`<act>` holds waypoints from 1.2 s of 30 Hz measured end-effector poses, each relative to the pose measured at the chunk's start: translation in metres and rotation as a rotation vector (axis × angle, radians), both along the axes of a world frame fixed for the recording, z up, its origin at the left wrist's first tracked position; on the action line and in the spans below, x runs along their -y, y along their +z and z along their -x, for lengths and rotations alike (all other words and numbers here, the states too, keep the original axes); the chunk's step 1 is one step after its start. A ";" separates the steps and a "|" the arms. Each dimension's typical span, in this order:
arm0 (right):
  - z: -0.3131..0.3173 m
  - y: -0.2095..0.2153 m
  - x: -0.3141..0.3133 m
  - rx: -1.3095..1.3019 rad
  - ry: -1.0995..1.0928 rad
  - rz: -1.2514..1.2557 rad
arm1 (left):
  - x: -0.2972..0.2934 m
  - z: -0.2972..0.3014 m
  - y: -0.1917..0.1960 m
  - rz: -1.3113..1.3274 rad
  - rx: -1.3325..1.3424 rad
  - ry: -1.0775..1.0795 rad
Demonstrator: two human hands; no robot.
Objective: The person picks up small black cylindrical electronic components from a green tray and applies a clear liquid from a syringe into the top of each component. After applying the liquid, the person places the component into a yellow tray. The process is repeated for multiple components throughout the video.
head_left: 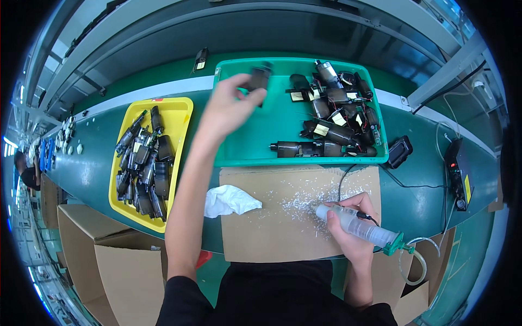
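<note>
My left hand is raised over the left part of a green tray. Its fingers grip a dark cylindrical part, blurred by motion, that looks like a small motor. Low over a cardboard sheet, my right hand is closed around a translucent dispensing syringe. The syringe tilts with its tip to the left; a green cap and a pale hose are at its rear. A black cable runs by the right fingers. Similar dark motors with yellow labels crowd the tray's right side.
Small white bits litter the cardboard, beside a crumpled white cloth. To the left stands a yellow tray filled with dark motors. A black box with a display and cables lies at right. Open cardboard boxes stand below the bench.
</note>
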State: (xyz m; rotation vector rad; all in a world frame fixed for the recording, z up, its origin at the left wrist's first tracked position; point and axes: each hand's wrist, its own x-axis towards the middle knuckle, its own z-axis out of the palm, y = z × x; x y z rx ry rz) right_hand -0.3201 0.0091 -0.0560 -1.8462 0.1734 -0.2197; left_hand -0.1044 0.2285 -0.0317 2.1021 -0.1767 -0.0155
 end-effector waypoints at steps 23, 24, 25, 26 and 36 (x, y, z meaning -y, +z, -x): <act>-0.002 0.078 -0.007 0.374 -0.065 -0.075 | 0.029 0.071 -0.018 1.166 -0.447 -0.586; -0.004 0.078 -0.007 0.417 -0.021 -0.041 | 0.029 0.072 -0.021 1.243 -0.459 -0.648; -0.008 0.078 -0.008 0.459 0.023 -0.006 | 0.029 0.073 -0.020 1.252 -0.520 -0.649; -0.011 0.079 -0.009 0.485 0.049 0.007 | 0.030 0.075 -0.021 1.266 -0.538 -0.671; -0.023 0.077 -0.029 0.433 0.139 -0.019 | 0.023 0.093 -0.028 1.152 -0.588 -0.791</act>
